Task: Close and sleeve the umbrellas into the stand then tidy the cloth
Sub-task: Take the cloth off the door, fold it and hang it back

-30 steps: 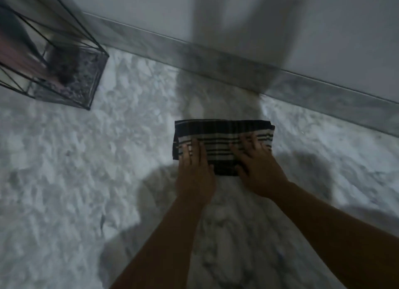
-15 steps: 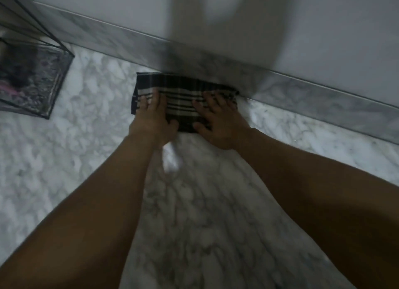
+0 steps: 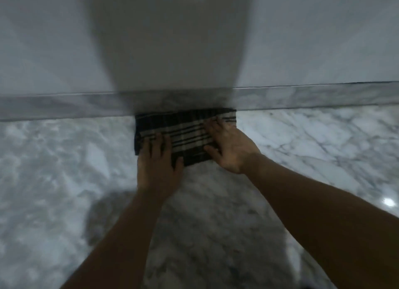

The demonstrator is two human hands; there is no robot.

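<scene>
A home interior — polished marble floor (image 3: 302, 150), matching marble skirting (image 3: 313, 98), plain white wall (image 3: 323, 34).

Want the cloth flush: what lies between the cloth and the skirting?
Nothing. In the head view the cloth's far edge meets the skirting, with no floor showing between; both hands press it flat.

Dark cloth (image 3: 185, 135) with pale stripes; grey-veined white marble floor (image 3: 302, 137); pale grey wall (image 3: 323, 40).
</scene>
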